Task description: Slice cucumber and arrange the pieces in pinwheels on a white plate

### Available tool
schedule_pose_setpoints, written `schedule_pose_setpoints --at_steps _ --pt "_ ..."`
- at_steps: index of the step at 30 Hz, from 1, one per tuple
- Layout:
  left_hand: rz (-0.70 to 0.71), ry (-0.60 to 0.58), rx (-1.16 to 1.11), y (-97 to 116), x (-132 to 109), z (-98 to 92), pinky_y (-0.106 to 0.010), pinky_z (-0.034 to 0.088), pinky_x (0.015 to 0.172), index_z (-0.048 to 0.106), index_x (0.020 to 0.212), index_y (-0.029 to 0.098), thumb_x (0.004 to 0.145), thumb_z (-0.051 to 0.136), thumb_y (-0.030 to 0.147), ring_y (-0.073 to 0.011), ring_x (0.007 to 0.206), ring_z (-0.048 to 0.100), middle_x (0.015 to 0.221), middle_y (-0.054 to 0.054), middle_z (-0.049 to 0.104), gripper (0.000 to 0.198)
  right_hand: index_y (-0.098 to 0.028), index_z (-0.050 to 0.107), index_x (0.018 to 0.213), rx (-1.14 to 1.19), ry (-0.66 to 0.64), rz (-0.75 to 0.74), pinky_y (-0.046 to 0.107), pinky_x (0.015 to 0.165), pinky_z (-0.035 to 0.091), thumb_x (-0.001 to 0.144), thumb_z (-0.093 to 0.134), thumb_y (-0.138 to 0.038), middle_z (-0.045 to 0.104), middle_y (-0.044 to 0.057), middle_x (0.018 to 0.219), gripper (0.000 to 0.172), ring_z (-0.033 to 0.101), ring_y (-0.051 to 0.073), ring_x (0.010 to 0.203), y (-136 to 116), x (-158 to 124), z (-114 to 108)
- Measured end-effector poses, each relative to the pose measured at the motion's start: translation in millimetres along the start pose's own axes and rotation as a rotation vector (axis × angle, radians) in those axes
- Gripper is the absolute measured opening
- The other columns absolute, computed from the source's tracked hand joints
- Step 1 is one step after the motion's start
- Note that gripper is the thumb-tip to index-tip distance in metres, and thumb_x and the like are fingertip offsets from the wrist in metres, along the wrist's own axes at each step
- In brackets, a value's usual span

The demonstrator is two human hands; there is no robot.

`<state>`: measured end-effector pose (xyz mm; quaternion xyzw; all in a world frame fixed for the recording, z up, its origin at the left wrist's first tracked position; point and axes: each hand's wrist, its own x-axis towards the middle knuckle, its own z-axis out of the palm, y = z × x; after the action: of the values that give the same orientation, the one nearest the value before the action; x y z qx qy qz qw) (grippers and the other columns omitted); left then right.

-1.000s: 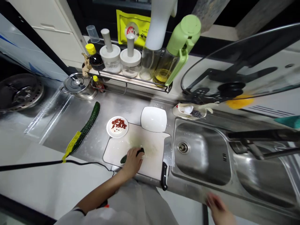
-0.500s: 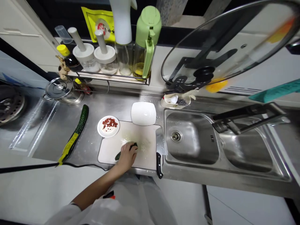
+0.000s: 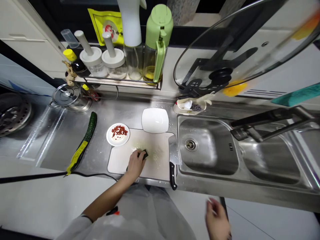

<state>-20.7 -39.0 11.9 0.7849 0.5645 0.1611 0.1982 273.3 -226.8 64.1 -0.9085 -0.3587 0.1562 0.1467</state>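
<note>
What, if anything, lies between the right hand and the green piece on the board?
The knife handle, at the right edge of the board, lies between the right hand and the green piece, which the left hand mostly covers.

Cool, fairly even light, seemingly from above, left pale streaks on the steel desk (image 3: 117, 107) and a smeared bright patch in the sink (image 3: 210, 146), with soft shadow beneath the rack (image 3: 120, 82). The stove (image 3: 16, 115) at the left edge sat in dimness, and the top of the view was nearly black. Motion blurred the right fingers (image 3: 220, 208), the left fingers (image 3: 137, 159) looked crisper, and wide-angle distortion stretched the lid (image 3: 220, 77) and tap (image 3: 270, 121).
</note>
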Motion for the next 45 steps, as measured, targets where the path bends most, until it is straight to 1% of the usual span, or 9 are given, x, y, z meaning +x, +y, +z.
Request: schedule_pose_setpoints --at_steps 3,5,8,14,23,31,37,40,45 --pt "-0.002 -0.018 -0.039 -1.5 4.7 -4.7 -0.041 0.048 0.087 0.053 0.115 0.019 0.078 0.056 0.013 -0.0234 0.099 0.054 0.106 -0.011 0.055 0.037 -0.013 0.057 0.109 0.110 -0.166 -0.319 0.030 0.066 0.046 0.087 0.038 -0.058 0.062 0.011 0.085 0.054 0.058 0.020 0.072 -52.0 16.9 54.5" --pt "0.000 -0.029 -0.102 -4.7 7.1 -8.1 -0.042 0.047 0.090 0.050 0.119 0.018 0.079 0.053 0.012 -0.0230 0.101 0.054 0.109 -0.012 0.056 0.040 -0.012 0.052 0.118 0.042 -0.170 -0.500 0.034 0.076 0.045 0.088 0.040 -0.054 0.059 0.013 0.095 0.053 0.055 0.023 0.086 -87.8 23.1 79.8" --pt "0.014 -0.063 -0.238 -8.4 7.8 -10.6 -0.040 0.047 0.092 0.047 0.124 0.019 0.081 0.052 0.013 -0.0215 0.104 0.055 0.113 -0.011 0.058 0.043 -0.014 0.052 0.122 -0.144 -0.147 -0.563 0.036 0.080 0.042 0.089 0.043 -0.043 0.053 0.010 0.090 0.044 0.049 0.022 0.085 -118.5 24.9 94.9" --pt "0.046 -0.122 -0.312 3.8 1.1 -0.9 -0.042 0.047 0.094 0.049 0.125 0.019 0.083 0.053 0.018 -0.0224 0.108 0.053 0.116 -0.010 0.059 0.042 -0.018 0.049 0.128 -0.200 -0.153 -0.466 0.033 0.079 0.041 0.088 0.040 -0.025 0.048 0.009 0.092 0.042 0.046 0.020 0.082 -110.9 24.4 97.3" --pt "0.031 -0.020 -0.216 10.4 0.7 -1.5 -0.042 0.045 0.098 0.048 0.125 0.019 0.088 0.045 0.016 -0.0211 0.113 0.050 0.119 -0.012 0.053 0.038 -0.010 0.043 0.125 0.032 -0.168 -0.328 0.036 0.080 0.045 0.081 0.039 -0.019 0.052 0.014 0.102 0.045 0.053 0.022 0.087 -94.8 29.1 83.6" --pt "0.058 0.011 -0.202 8.8 0.5 8.3 -0.040 0.047 0.098 0.053 0.117 0.020 0.088 0.051 0.022 -0.0195 0.112 0.054 0.118 -0.009 0.058 0.029 -0.022 0.048 0.127 -0.142 -0.581 -0.431 0.030 0.070 0.044 0.095 0.031 -0.035 0.061 0.009 0.101 0.039 0.062 0.020 0.080 -118.8 20.9 65.4" --pt "0.059 0.014 -0.226 9.5 0.4 11.9 -0.041 0.048 0.096 0.054 0.116 0.020 0.088 0.050 0.022 -0.0199 0.109 0.055 0.115 -0.009 0.060 0.028 -0.025 0.052 0.125 -0.294 -0.627 -0.446 0.025 0.058 0.039 0.095 0.033 -0.030 0.060 0.007 0.097 0.036 0.062 0.016 0.071 -139.4 22.4 67.6" --pt "0.056 0.022 -0.230 12.2 -0.2 11.6 -0.043 0.048 0.097 0.054 0.116 0.020 0.088 0.050 0.021 -0.0205 0.111 0.054 0.116 -0.009 0.059 0.028 -0.018 0.056 0.118 -0.319 -0.609 -0.539 0.024 0.063 0.041 0.092 0.036 -0.018 0.057 0.011 0.106 0.033 0.062 0.016 0.080 -147.9 26.9 67.0" --pt "0.073 0.053 -0.266 12.1 -0.7 13.6 -0.044 0.047 0.098 0.053 0.118 0.019 0.088 0.048 0.019 -0.0210 0.114 0.053 0.117 -0.011 0.059 0.030 -0.014 0.043 0.132 -0.431 -0.680 -0.684 0.023 0.066 0.043 0.083 0.035 0.000 0.058 0.012 0.109 0.051 0.063 0.015 0.084 -166.5 33.3 70.5"
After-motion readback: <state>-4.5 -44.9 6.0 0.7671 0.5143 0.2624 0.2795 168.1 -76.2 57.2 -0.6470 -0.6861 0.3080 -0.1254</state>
